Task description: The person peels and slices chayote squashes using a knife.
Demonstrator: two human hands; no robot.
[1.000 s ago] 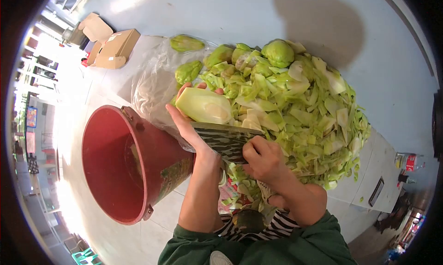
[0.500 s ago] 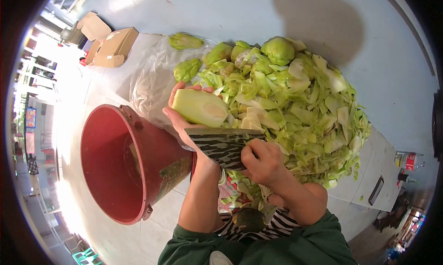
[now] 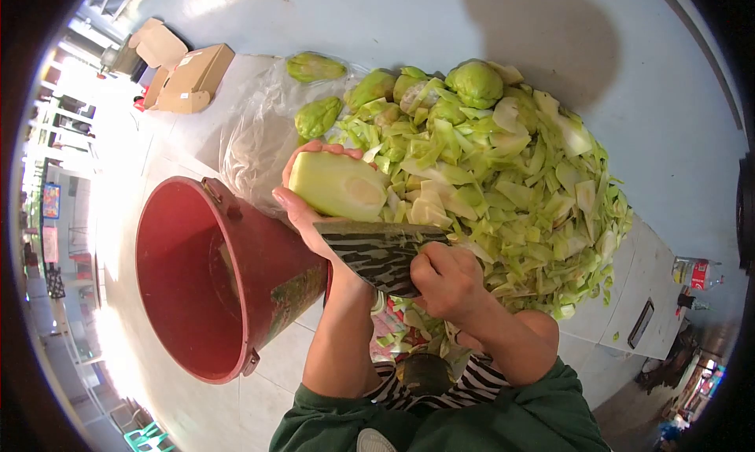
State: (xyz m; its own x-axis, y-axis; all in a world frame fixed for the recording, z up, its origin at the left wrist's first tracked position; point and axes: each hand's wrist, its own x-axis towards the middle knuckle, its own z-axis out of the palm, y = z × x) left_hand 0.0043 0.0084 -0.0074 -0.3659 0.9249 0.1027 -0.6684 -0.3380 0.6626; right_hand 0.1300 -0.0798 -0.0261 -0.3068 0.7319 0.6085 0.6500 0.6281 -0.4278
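Observation:
My left hand (image 3: 303, 204) is wrapped round a peeled, pale green chayote (image 3: 336, 186), its fingers showing along the far edge. A wide knife with a dark striped blade (image 3: 377, 255) lies across in front of the chayote, near my left palm and wrist. Its handle is hidden in the closed fingers of my right hand (image 3: 447, 280). Just beyond both hands spreads a large heap of green peelings (image 3: 519, 208). Several whole chayotes (image 3: 474, 84) rest along the heap's far side.
A red bucket (image 3: 244, 295) lies tilted at the left, its mouth towards the left. Behind it are a clear plastic bag (image 3: 255, 149) and an open cardboard box (image 3: 189, 78). At the right are a bottle (image 3: 697, 273) and a phone (image 3: 641, 324).
My left hand and the chayote have shifted slightly left. The blade has moved a little towards me and left, with a gap now between it and most of the chayote.

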